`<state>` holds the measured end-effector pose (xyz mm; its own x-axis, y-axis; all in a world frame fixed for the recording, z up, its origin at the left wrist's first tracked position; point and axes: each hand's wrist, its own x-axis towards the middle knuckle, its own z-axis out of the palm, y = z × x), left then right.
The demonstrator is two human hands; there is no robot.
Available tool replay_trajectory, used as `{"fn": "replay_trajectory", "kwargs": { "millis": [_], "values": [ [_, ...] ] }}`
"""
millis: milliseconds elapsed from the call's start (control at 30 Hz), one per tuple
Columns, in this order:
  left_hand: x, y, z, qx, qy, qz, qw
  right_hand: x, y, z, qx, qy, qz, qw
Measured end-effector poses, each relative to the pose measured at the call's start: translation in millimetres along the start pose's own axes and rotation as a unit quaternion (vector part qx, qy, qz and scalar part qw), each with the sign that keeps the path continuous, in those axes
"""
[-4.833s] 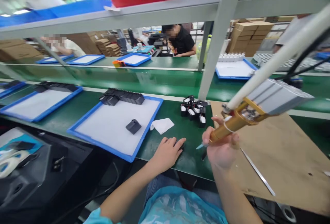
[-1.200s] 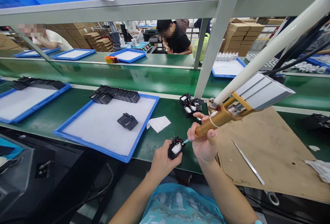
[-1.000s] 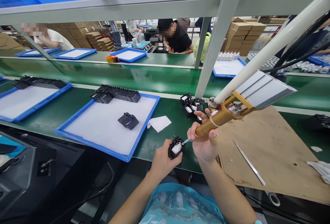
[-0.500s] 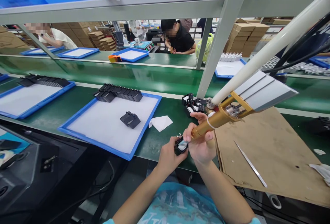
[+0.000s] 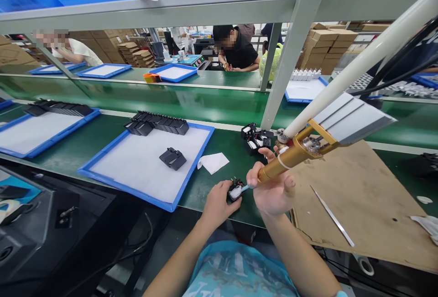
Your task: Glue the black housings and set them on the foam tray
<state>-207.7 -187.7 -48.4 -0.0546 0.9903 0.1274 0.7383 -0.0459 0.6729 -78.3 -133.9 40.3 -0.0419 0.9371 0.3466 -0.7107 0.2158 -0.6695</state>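
Observation:
My left hand (image 5: 219,202) grips a small black housing (image 5: 236,190) with a pale inside, low over the green bench edge. In my right hand (image 5: 273,190) is a gold dispensing tool (image 5: 282,164); its light blue tip reaches the housing. The tool hangs by a white pole (image 5: 356,55) and carries grey-white fins. Behind my hands, several black housings (image 5: 256,138) lie in a cluster on the bench. A white cloth (image 5: 214,163) lies left of them. One black part (image 5: 173,158) rests in the blue-rimmed tray (image 5: 191,174), with a row of black parts at its back.
Brown cardboard (image 5: 362,196) covers the bench on the right, with a metal strip (image 5: 332,216) on it. A second tray (image 5: 61,138) stands at the left. A grey upright (image 5: 290,50) rises behind the tool. Two people sit across the bench.
My left hand and the housing have moved slightly left and down. My right hand and the tool have shifted a little right, so the blue tip now shows between them.

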Motion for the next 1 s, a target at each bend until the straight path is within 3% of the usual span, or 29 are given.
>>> {"fn": "replay_trajectory", "kwargs": {
  "millis": [233,400,600,733,867,1000],
  "values": [
    [15,-8,-14.4,-0.189,-0.102,-0.008,0.977,3,-7,-15,0.010,0.013,-0.006,1.000],
    [28,-1,-8.9,-0.247,-0.089,0.033,0.965,3,-8,-24,0.012,-0.001,-0.009,1.000],
    [32,4,-9.7,-0.158,-0.086,0.062,0.982,2,-8,-28,0.014,-0.003,-0.012,1.000],
    [32,13,-24.1,-0.042,-0.116,0.089,0.988,2,-10,-29,0.005,0.005,-0.013,1.000],
    [26,22,-37.9,0.054,-0.150,0.143,0.977,1,-11,-30,0.011,0.007,-0.012,1.000],
    [20,20,-34.2,0.098,-0.122,0.150,0.976,2,-11,-31,0.004,0.008,-0.013,1.000]
  ]
}}
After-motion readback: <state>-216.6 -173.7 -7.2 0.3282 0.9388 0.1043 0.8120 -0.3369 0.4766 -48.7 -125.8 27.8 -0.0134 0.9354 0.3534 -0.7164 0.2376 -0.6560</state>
